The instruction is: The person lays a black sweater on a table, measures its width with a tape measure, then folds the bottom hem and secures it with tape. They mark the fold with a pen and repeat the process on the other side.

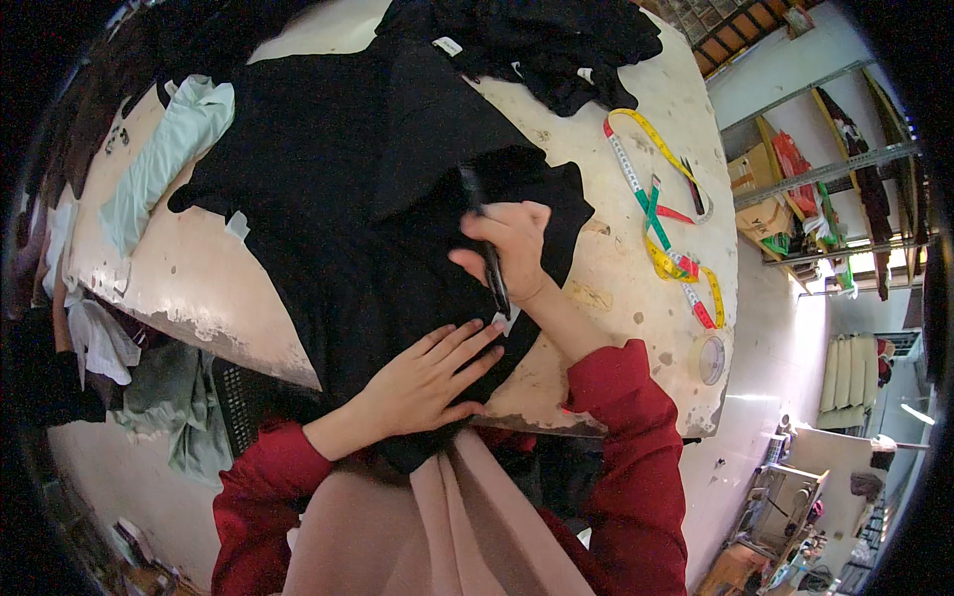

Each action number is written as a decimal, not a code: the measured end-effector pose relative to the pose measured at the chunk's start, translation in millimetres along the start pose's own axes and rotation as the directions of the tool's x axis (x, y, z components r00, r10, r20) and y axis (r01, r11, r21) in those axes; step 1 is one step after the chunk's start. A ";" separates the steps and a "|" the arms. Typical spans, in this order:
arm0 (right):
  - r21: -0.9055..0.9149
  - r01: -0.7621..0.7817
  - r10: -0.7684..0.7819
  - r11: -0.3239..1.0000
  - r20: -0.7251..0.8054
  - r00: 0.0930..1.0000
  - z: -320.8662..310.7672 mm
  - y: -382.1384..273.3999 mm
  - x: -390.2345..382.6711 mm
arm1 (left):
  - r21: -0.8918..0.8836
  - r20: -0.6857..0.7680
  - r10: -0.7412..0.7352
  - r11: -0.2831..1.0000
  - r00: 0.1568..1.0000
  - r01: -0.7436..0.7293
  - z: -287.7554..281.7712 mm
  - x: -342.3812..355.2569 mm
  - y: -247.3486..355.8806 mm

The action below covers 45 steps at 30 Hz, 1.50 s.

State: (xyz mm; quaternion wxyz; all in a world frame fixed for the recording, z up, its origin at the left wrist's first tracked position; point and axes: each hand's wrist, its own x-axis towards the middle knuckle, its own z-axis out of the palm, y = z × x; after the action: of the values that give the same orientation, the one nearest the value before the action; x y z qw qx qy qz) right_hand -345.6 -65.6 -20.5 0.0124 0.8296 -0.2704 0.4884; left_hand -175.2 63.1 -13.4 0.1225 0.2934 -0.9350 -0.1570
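Note:
A black garment [328, 169] lies spread over the table in front of me. My left hand [422, 382] rests flat on its near part, fingers stretched out and fingertips beside a small white label [509, 320]. My right hand [512, 243] is closed around a slim black pen-like tool [496, 278], whose lower end points down at that label. The tool's upper end is blurred, and I cannot make out its exact kind. Another small white tag [237, 225] shows at the garment's left edge.
A multicoloured tape measure [651, 214] lies looped on the pale worn table [566, 387], with a tape roll [710, 360] near its right edge. More black garments [556, 50] are heaped at the back. Pale green cloth [169, 159] lies on the left. Shelves [825, 169] stand beyond, on the right.

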 end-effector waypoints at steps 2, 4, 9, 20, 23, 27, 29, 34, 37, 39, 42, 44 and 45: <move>0.106 -0.106 0.126 0.989 -0.205 0.971 4.3 13.3 -0.2 | -0.041 0.013 -0.026 0.999 1.000 0.027 -5.6 1.2 1.7; 0.389 -0.319 0.452 0.864 -0.323 0.832 0.6 18.5 15.5 | -0.064 0.011 -0.051 0.997 0.999 0.051 -6.6 0.9 3.2; -0.145 -0.096 0.080 0.985 -0.110 0.991 -4.1 4.2 20.6 | -0.061 0.009 -0.095 0.994 0.995 0.096 -5.6 5.7 6.4; 0.775 -0.627 0.814 -0.075 0.411 0.411 -55.1 -41.3 9.6 | -0.083 -0.032 -0.122 0.989 0.992 0.119 -5.8 -7.5 -2.6; 0.662 -0.686 0.660 -0.303 0.665 0.350 -57.5 -37.4 -23.5 | -0.085 -0.008 -0.116 0.990 0.993 0.114 -5.6 -5.4 -2.6; 0.677 -0.678 0.684 -0.287 0.641 0.350 -51.8 -40.3 -19.5 | -0.107 -0.014 -0.136 0.985 0.991 0.133 -5.4 -4.5 -2.5; 0.637 -0.747 0.702 -0.191 0.621 0.349 -52.5 -42.3 -18.1 | -0.119 -0.012 -0.154 0.981 0.988 0.152 -5.1 -5.3 -2.7; 0.308 -0.907 0.667 0.289 0.614 0.421 -54.0 -43.1 -30.5 | -0.108 -0.017 -0.154 0.983 0.988 0.152 -4.5 -5.0 -2.8; 0.196 -0.896 0.702 0.399 0.563 0.436 -48.6 -46.4 -35.9 | -0.105 -0.020 -0.151 0.983 0.988 0.148 -3.7 -4.3 -2.9; 0.111 -0.840 0.688 0.532 0.521 0.505 -46.2 -46.8 -41.4 | -0.103 -0.022 -0.149 0.984 0.989 0.146 -3.1 -4.3 -3.4; 0.072 -0.780 0.658 0.621 0.493 0.569 -44.1 -48.0 -49.2 | -0.100 -0.020 -0.152 0.984 0.988 0.149 -2.0 -5.5 -4.0; 0.101 -0.807 0.674 0.582 0.495 0.548 -45.2 -54.0 -36.1 | -0.099 -0.015 -0.157 0.983 0.987 0.155 -1.0 -7.2 -4.3; 0.124 -0.840 0.702 0.529 0.493 0.515 -44.8 -54.4 -37.6 | -0.106 -0.015 -0.159 0.982 0.987 0.156 -1.0 -6.8 -4.1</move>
State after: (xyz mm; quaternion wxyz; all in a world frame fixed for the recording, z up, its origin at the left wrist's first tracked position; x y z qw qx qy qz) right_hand -370.7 10.0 -14.5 -0.4097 0.6822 -0.5217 0.3074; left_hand -167.4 63.7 -14.9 0.1360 0.3614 -0.8979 -0.2114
